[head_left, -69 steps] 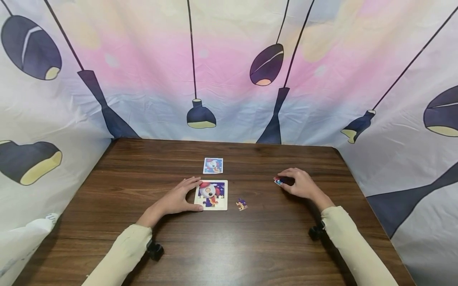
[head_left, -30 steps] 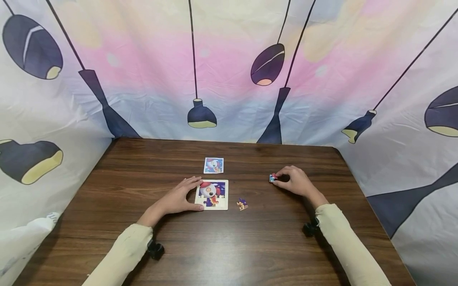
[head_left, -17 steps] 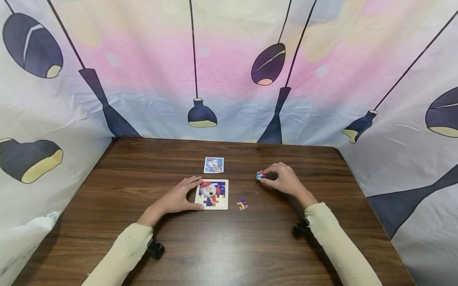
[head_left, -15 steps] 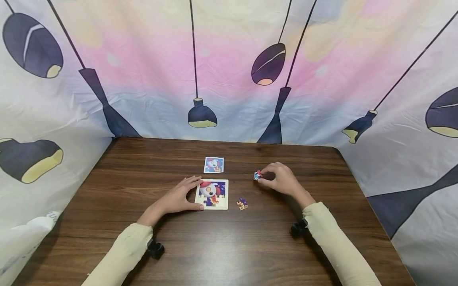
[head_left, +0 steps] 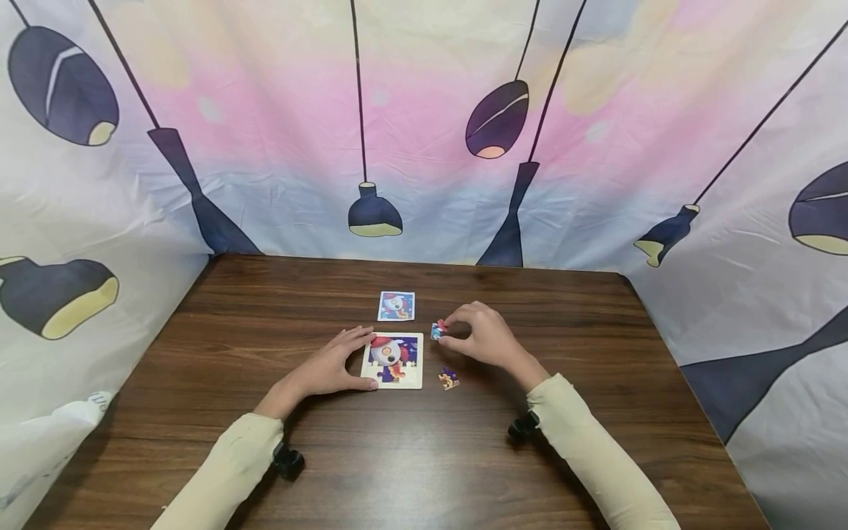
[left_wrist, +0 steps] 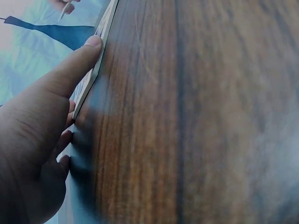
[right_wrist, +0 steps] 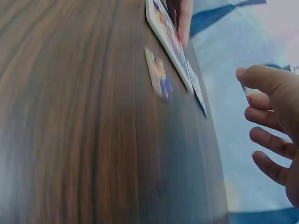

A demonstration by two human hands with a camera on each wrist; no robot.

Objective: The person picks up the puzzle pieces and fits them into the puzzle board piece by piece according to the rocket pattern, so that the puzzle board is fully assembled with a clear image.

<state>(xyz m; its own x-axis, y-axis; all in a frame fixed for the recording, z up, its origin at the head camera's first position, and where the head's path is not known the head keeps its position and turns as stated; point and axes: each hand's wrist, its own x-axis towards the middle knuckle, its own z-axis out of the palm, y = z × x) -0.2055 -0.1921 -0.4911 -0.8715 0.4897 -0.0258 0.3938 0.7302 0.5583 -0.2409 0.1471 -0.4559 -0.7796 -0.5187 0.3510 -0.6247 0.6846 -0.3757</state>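
My left hand point(head_left: 331, 366) holds the left side of a square puzzle tray point(head_left: 414, 381), fingers at its far corner and thumb at the near one. In the left wrist view the thumb point(left_wrist: 77, 67) lies along the tray's edge. The tray bears a white-faced cartoon figure with a red hat, and pale bare areas show along its lower part. My right hand point(head_left: 486, 336) pinches a blue and red puzzle piece point(head_left: 436, 332) between thumb and fingers, just right of the tray's upper corner. A purple and yellow puzzle piece point(head_left: 448, 379) lies on the table right of the tray.
Behind the tray lies a small square picture card point(head_left: 396, 306) with a similar cartoon figure. The brown wooden table point(head_left: 411, 464) ends at a fabric backdrop point(head_left: 285, 162) printed with hanging lamps, which also rises on both sides.
My right hand has carried the blue and red puzzle piece leftward across the table, from far right to close beside the tray. The left hand and tray have stayed in place.
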